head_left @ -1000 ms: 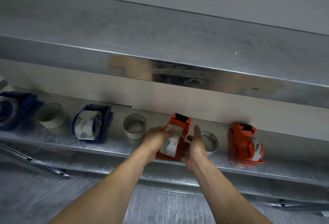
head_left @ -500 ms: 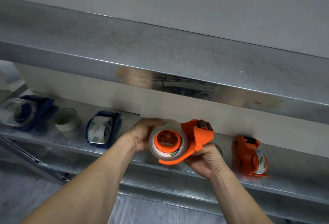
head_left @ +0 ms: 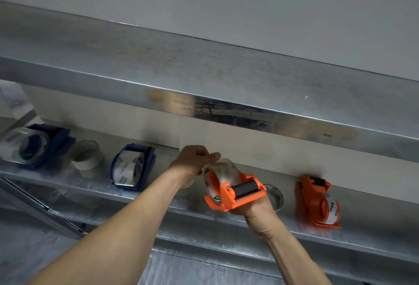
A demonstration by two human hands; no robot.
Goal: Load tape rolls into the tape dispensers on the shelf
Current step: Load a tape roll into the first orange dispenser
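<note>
Since half a second ago the orange dispenser (head_left: 235, 191) is getting rotated. It was showing its side and hub to the camera, and now its black roller is pointing this way, with the tape roll (head_left: 221, 174) seen nearly edge-on. It's being held up in the lower middle of the frame, just in front of the shelf (head_left: 371, 216) rather than sitting on it.

Right hand (head_left: 256, 210) is gripping the dispenser from underneath, fingers wrapped around the base. Left hand (head_left: 195, 157) is shifting from cupping the roll's side to the top of the roll, with thumb and fingers curled and pinching there. I'm guessing it's hunting for the loose tape end, though I can't actually make out the end.

So the roll is looking seated on the hub, and what's left for this one is probably threading the tape over the roller.

Elsewhere, a second orange dispenser (head_left: 317, 203) at the right and two blue dispensers (head_left: 132, 169) at the left are sitting loaded. A white roll (head_left: 87, 156) and a clear roll (head_left: 275, 196) are lying loose on the shelf.
</note>
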